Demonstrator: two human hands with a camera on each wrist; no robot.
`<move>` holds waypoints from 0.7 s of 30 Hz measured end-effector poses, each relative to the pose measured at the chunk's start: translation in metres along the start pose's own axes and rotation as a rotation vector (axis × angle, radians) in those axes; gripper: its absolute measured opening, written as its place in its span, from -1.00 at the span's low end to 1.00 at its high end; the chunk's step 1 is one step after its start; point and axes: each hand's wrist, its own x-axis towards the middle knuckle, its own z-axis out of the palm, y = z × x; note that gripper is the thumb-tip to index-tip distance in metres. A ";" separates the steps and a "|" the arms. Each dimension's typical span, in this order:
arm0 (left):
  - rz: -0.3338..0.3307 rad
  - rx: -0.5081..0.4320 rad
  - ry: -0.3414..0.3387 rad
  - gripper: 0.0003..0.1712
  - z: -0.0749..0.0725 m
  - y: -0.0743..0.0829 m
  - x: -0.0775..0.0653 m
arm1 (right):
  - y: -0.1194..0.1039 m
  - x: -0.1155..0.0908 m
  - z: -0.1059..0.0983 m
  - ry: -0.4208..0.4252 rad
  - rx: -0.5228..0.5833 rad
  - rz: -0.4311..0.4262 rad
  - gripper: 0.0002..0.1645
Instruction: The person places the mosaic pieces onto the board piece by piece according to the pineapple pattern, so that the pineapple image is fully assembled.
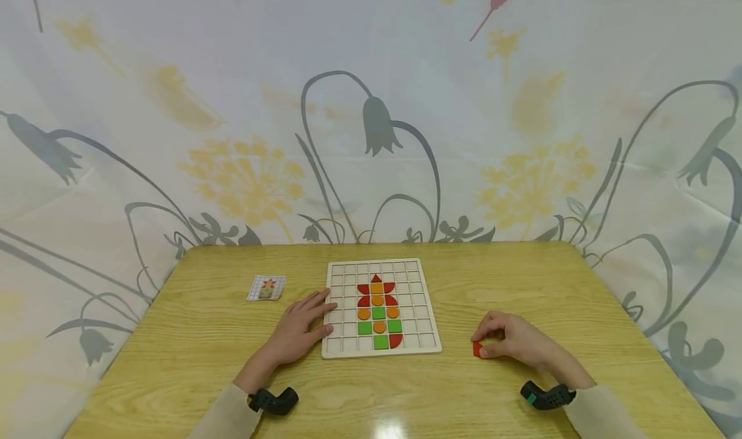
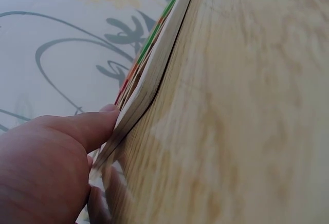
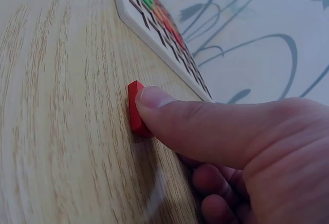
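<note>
A square wooden grid board (image 1: 436,328) lies in the middle of the table, bearing red, orange and green pieces in a flower-like pattern. My left hand (image 1: 298,329) rests at its left side, fingers spread and fairly straight, with fingertips on the edge. In the left wrist view the thumb (image 2: 87,127) touches the board's side (image 2: 154,75). To the right of the board, my right hand (image 1: 516,342) pinches a small red piece (image 3: 135,108) between thumb and fingers, just above or on the tabletop. The thumb covers part of the piece, so its full shape is hidden.
A small card (image 1: 267,288) printed with a grid and a similar coloured figure lies left of the board. Beyond the far edge of the wooden table (image 1: 510,271) hangs a floral-patterned backdrop (image 1: 266,104). Each wrist wears a black device (image 1: 547,396).
</note>
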 end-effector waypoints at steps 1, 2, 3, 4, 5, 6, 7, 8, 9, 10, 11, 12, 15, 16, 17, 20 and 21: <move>0.000 0.001 -0.001 -0.44 0.000 0.000 0.000 | 0.000 0.000 0.000 -0.001 0.002 0.005 -0.80; -0.001 -0.001 -0.001 -0.44 -0.001 0.000 0.000 | 0.001 0.001 0.000 -0.003 0.003 0.007 -0.80; -0.001 -0.002 0.000 -0.44 -0.001 0.001 0.000 | 0.001 0.001 0.000 -0.005 0.005 0.007 -0.79; 0.000 -0.004 0.001 -0.44 -0.001 0.001 0.000 | 0.000 0.000 0.001 -0.007 0.009 0.008 -0.79; 0.001 -0.007 0.003 -0.44 -0.001 0.001 0.000 | 0.000 0.000 0.001 -0.008 0.012 0.010 -0.79; 0.003 -0.010 0.004 -0.44 0.000 0.002 -0.001 | 0.000 0.000 0.001 -0.007 0.009 0.014 -0.79; 0.004 -0.011 0.006 -0.44 -0.001 0.002 -0.001 | 0.000 0.000 0.001 -0.008 0.007 0.015 -0.79; 0.005 -0.014 0.008 -0.44 -0.001 0.001 -0.001 | 0.000 0.001 0.002 -0.010 0.003 0.016 -0.80; 0.005 -0.014 0.011 -0.44 -0.001 0.001 -0.001 | -0.001 0.001 0.002 -0.012 -0.003 0.020 -0.80; 0.006 -0.015 0.012 -0.44 -0.001 0.001 -0.001 | -0.001 0.001 0.002 -0.015 -0.005 0.027 -0.81; 0.006 -0.014 0.011 -0.44 -0.001 0.000 -0.001 | -0.001 0.001 0.002 -0.020 -0.007 0.034 -0.81; 0.007 -0.011 0.009 -0.44 0.000 -0.001 -0.001 | -0.001 0.002 0.002 -0.025 -0.006 0.042 -0.81; 0.008 -0.005 0.007 -0.44 0.001 -0.003 -0.001 | -0.002 0.002 0.003 -0.037 0.017 0.059 -0.82; 0.008 -0.004 0.006 -0.44 0.002 -0.003 -0.001 | -0.002 0.002 0.003 -0.037 0.027 0.063 -0.81; 0.007 -0.001 0.003 -0.43 0.002 -0.003 -0.001 | -0.003 0.003 0.004 -0.034 0.030 0.064 -0.81; 0.008 -0.005 0.006 -0.44 0.002 -0.004 -0.001 | -0.004 0.004 0.003 -0.015 0.027 0.064 -0.82; 0.010 -0.006 0.007 -0.44 0.002 -0.004 -0.001 | -0.005 0.004 0.003 -0.005 0.021 0.066 -0.83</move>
